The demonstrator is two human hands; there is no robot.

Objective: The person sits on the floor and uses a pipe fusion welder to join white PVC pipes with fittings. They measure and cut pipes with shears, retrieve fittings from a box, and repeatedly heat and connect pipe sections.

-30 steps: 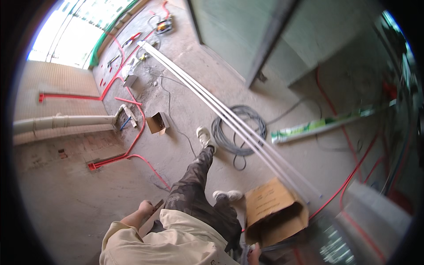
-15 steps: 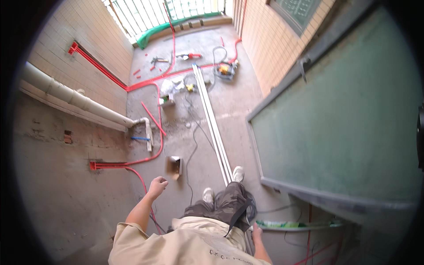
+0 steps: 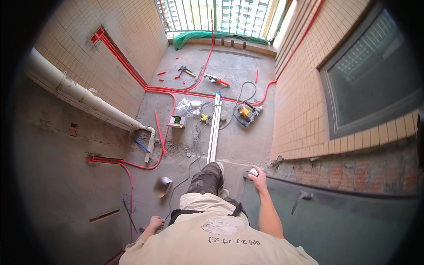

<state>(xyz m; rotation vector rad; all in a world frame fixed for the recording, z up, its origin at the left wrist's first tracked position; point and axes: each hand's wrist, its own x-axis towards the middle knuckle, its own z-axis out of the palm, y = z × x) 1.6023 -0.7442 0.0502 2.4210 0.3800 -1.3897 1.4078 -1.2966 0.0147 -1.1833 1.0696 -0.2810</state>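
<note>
My right hand is raised ahead of my body, its fingers closed round a small white thing with a thin dark end. What kind of thing it is, I cannot make out. Low at my left side hangs my left hand, fingers curled, with nothing visible in it. Ahead of my legs, long white pipes with blue ends lie on the floor. A cardboard box, partly blurred, stands on the floor to the left, beyond my left hand.
Red conduits cross the floor and climb the left wall. Farther off lie a hammer, a red-handled power tool, a yellow-and-black power tool and loose cables. A glass door stands close on my right; a white drainpipe runs along the left wall.
I have stepped forward along the pipes, and the view has turned. My right hand has risen from beside my hip to in front of me, with the white thing. My left hand has dropped back.
</note>
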